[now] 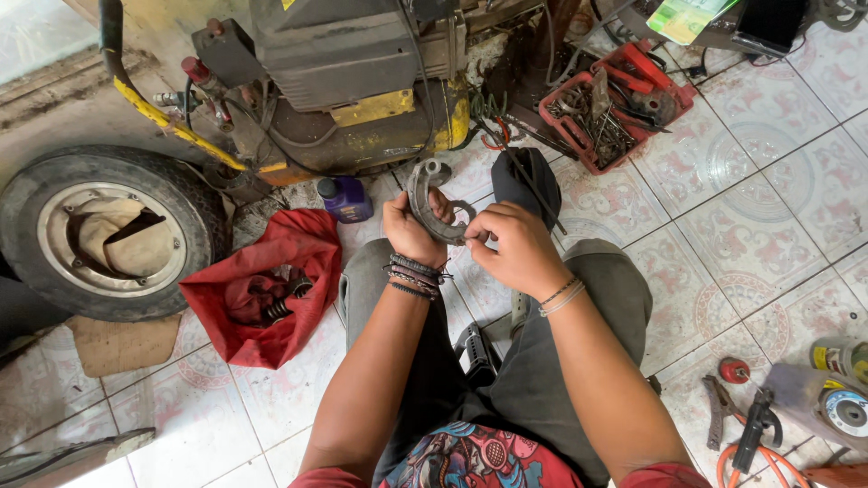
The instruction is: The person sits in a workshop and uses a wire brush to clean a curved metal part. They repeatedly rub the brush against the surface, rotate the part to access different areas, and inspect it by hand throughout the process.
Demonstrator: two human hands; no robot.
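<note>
A yellow and grey compressor (362, 90) filled the upper middle of the frame, and a tyre on its rim (104, 230) lay at the left edge with crumpled paper in its hub. On the tiled floor (768, 217) between them sat a red cloth bag (271, 289), open at the top, with a dark coil spring and other dark parts inside. A red plastic tray (615, 104) in the upper right held a jumble of wrenches, bits and a red-handled tool. A small purple bottle (345, 199) stood just above the bag.

At frame centre, above the knees, the left hand (411, 226) gripped a curved grey brake shoe (434, 203), its fingers wrapped tight around the lower arc. The right hand (515, 248) touched the shoe's lower end, thumb and forefinger pinched at a small fitting there; what they pinched was too small to tell.

To work that end well, it seemed wise to keep the left grip firm and the shoe steady, letting only the right fingertips move.
</note>
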